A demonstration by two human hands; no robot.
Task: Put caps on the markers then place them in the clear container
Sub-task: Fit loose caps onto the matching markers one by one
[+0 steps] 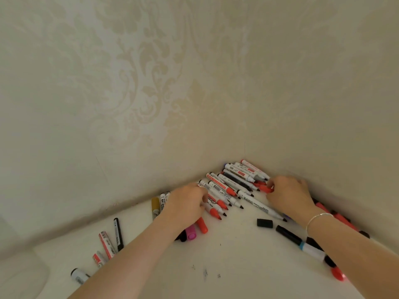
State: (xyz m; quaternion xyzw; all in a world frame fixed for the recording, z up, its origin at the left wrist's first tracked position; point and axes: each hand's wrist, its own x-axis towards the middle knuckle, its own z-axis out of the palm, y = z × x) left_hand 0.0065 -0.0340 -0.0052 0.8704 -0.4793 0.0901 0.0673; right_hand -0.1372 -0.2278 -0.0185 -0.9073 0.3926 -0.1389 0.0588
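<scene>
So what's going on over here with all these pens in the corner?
A person is sorting a pile of uncapped markers heaped in the corner of a white table. The left hand rests on some markers, and the right hand reaches into loose red caps. A black cap lies apart. No container shows.

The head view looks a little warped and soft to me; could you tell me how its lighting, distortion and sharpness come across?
Head view: soft, even light with only faint shadows under the left hand and right hand; no glare. Wide-angle bending curves the wall and table edges. The markers are fairly sharp; the frame corners go soft.
</scene>
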